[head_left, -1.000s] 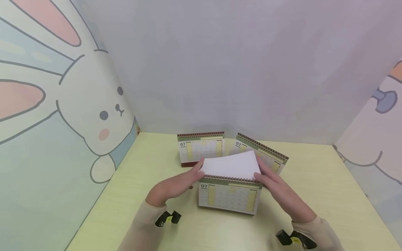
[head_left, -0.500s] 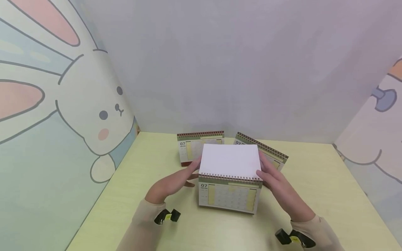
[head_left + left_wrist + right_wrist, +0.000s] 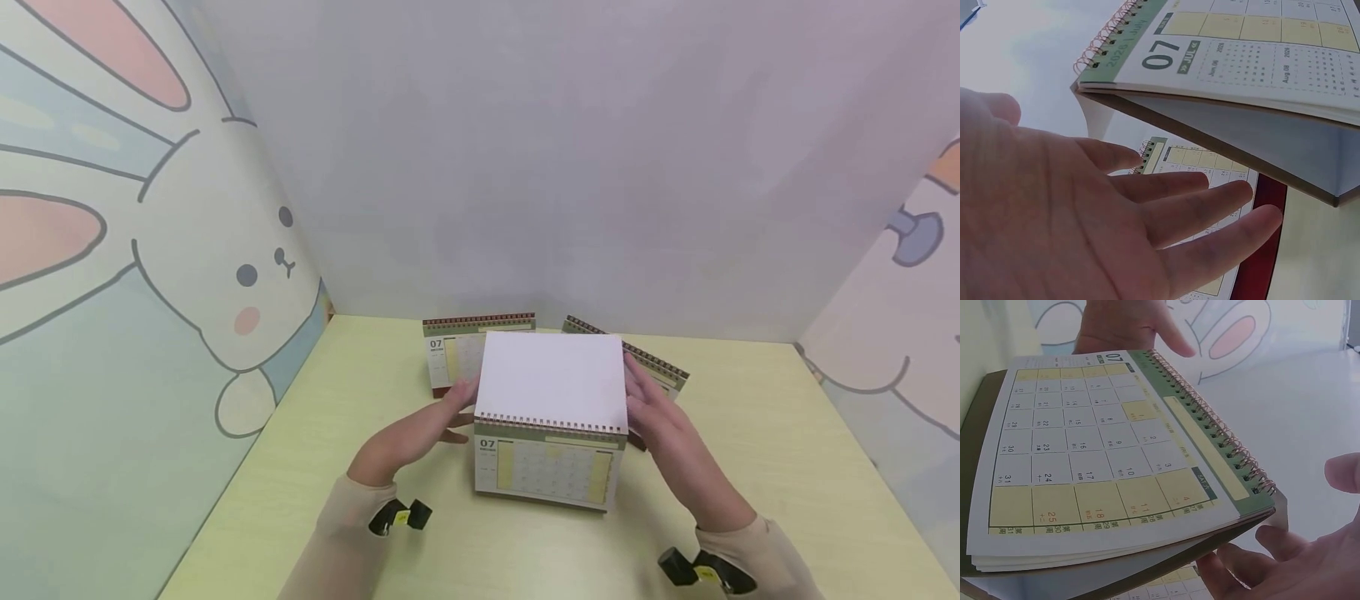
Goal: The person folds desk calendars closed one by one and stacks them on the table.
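A desk calendar [image 3: 551, 471] showing month 07 stands upright on the table, facing me, with a spiral binding along its top. From the spiral a blank white sheet [image 3: 551, 375] extends backward, nearly level. My left hand [image 3: 420, 437] is at the calendar's left side; in the left wrist view its fingers [image 3: 1197, 215] are spread and hold nothing. At the right side is my right hand [image 3: 678, 450], its fingers by the sheet's edge. In the right wrist view its thumb [image 3: 1342, 473] stands apart from the calendar; whether the fingertips touch the sheet is unclear.
Behind, a second calendar [image 3: 450, 358] with a red base stands at the left, and a third calendar [image 3: 663, 371] stands angled at the right; the white sheet partly covers both. A plain wall [image 3: 555, 167] rises behind the table [image 3: 360, 358]. Cartoon rabbit panels flank it.
The white sheet has swung back and flattened from a tilted position. Both hands have loosened from its edges, the right thumb coming off last. The front calendar has stayed in place.
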Action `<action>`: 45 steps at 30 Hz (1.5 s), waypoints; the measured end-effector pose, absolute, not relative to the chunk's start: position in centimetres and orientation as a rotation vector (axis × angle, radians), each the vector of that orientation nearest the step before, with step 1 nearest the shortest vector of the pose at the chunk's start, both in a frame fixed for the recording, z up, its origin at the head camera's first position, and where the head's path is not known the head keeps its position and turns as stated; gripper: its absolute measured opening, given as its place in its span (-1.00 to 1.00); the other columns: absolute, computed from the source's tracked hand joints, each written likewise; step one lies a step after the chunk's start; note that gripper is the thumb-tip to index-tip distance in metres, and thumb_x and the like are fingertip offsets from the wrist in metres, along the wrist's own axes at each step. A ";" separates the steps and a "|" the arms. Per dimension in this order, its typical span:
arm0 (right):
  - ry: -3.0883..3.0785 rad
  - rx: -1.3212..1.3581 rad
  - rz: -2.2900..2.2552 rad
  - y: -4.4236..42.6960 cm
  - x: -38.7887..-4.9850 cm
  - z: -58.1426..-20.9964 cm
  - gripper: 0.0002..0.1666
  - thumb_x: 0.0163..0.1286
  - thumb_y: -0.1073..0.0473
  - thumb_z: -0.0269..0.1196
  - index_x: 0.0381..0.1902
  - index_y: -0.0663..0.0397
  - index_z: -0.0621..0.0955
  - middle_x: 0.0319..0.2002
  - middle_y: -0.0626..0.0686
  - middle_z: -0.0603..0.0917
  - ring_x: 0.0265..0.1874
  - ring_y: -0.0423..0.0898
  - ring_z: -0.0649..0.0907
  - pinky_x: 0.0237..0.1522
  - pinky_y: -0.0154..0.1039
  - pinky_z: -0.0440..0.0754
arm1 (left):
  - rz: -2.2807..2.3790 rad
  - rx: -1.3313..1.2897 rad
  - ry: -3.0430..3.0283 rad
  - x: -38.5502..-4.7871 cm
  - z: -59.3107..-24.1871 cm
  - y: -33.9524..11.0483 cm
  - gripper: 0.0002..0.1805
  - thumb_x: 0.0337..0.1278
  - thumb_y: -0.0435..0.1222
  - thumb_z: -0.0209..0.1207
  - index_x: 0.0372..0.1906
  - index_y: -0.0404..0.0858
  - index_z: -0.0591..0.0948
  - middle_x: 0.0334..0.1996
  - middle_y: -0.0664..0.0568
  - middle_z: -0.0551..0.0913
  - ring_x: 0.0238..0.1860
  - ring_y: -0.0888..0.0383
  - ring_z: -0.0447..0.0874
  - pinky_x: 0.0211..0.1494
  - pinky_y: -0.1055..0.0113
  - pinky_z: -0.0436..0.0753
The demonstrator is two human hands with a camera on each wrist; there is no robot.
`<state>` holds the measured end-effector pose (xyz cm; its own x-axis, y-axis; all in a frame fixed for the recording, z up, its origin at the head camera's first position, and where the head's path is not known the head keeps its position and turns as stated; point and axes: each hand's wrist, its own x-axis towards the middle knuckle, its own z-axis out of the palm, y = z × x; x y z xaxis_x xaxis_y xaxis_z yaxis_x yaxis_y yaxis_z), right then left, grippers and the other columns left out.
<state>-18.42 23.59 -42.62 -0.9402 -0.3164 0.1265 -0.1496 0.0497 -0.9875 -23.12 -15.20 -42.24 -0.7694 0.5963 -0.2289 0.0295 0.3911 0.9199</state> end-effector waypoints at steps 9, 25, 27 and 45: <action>2.227 -0.434 -2.098 23.3 -18.2 -42.3 -0.21 1.03 0.00 -0.07 0.99 0.09 0.08 0.96 0.29 0.11 0.60 -0.65 0.50 0.50 -0.61 0.53 | 1.389 0.514 2.116 -23.1 -42.2 -15.3 -0.12 0.86 0.47 -0.56 0.99 0.27 0.02 0.91 0.03 0.34 0.93 -0.27 0.27 0.82 -0.35 0.55; 2.555 -0.230 -2.095 22.6 -17.5 -42.6 -0.68 0.89 0.25 0.23 0.34 0.40 0.70 0.50 -0.50 0.65 0.46 -0.58 0.63 0.37 -0.64 0.65 | 1.369 0.483 2.131 -22.7 -42.5 -15.5 -0.11 0.90 0.42 -0.54 0.97 0.13 0.18 0.89 0.02 0.39 0.93 -0.24 0.31 0.82 -0.35 0.55; 2.551 -0.248 -2.118 22.6 -17.4 -42.6 -0.74 0.87 0.28 0.25 0.23 0.44 0.71 0.51 -0.49 0.65 0.47 -0.55 0.64 0.36 -0.63 0.67 | 1.371 0.480 2.124 -22.8 -42.4 -15.5 -0.09 0.89 0.44 -0.54 0.96 0.13 0.21 0.89 0.03 0.39 0.93 -0.23 0.30 0.84 -0.35 0.53; 2.339 -0.530 -2.361 22.8 -17.2 -41.8 -0.85 0.71 0.58 0.24 0.01 0.41 0.73 0.33 -0.15 0.81 0.18 -0.25 0.82 0.19 -0.47 0.82 | 1.336 0.464 2.105 -23.2 -42.1 -15.3 -0.04 0.87 0.44 -0.58 0.99 0.03 0.14 0.97 0.02 0.20 0.95 -0.22 0.26 0.92 -0.33 0.41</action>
<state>-17.20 22.83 -41.81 -0.9261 -0.0603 0.3724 -0.3719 -0.0211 -0.9281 -23.16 -15.32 -42.07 -0.7615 0.5762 -0.2967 -0.0231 0.4333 0.9009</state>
